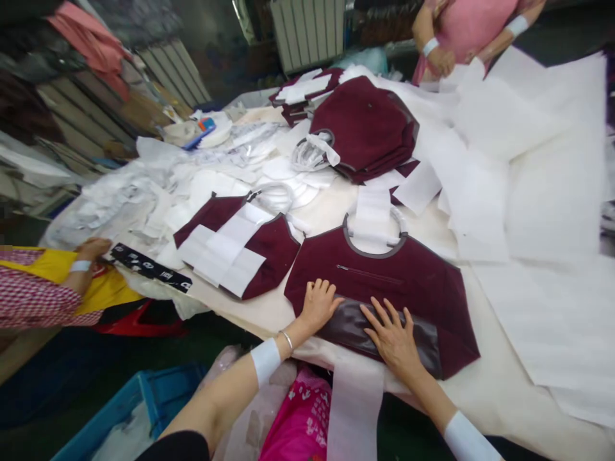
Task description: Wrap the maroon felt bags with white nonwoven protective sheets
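The table (pixel 270 310) carries a bag (pixel 379 283) at its near edge; papered bag (pixel 281 256) at left, stack (pixel 365 131) beyond, sheets (pixel 552 198) at right. Left hand (pixel 319 306) and right hand (pixel 394 340) rest apart on the bag, fingers extended.

We read the table (pixel 271 308) as brightly lit; the floor (pixel 223 331) and the background beyond fall into dimness. The light source is out of view, and we cannot fix its direction. On the right, the sheets (pixel 552 205) run close to white-out, and we lose most surface detail there. The dark panel (pixel 350 325) returns a soft sheen. Shadows around the left hand (pixel 319 307) and right hand (pixel 396 339) are weak and diffuse. We note wide-angle distortion: outlines stretch and tilt toward the corners. Focus is moderate at centre; the slatted panels (pixel 307 32) are soft.
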The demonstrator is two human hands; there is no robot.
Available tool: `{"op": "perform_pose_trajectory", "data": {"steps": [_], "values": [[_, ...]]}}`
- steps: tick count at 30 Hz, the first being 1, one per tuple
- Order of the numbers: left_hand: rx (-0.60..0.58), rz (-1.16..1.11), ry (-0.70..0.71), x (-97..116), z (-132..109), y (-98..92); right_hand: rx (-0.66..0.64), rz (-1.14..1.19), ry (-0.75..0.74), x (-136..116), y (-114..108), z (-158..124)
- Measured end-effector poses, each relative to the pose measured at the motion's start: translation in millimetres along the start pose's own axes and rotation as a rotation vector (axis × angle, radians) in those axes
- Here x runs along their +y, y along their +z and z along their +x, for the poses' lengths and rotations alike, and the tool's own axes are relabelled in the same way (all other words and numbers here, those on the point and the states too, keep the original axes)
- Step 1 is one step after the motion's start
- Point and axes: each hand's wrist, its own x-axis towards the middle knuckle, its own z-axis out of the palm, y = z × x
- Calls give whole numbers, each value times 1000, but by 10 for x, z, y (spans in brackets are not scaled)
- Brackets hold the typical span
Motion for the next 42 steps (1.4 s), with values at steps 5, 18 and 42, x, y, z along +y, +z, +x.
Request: {"op": "perform_pose_trajectory", "data": {"steps": [5, 18, 42], "values": [[59, 3, -78, -71, 3, 296, -26, -95, 114, 208, -120, 112], [47, 47, -133, -175, 13, 271, 32, -223, 110, 394, 2, 188], [22, -40, 469, 335, -239, 278, 124, 121, 115, 153, -174, -2]]}}
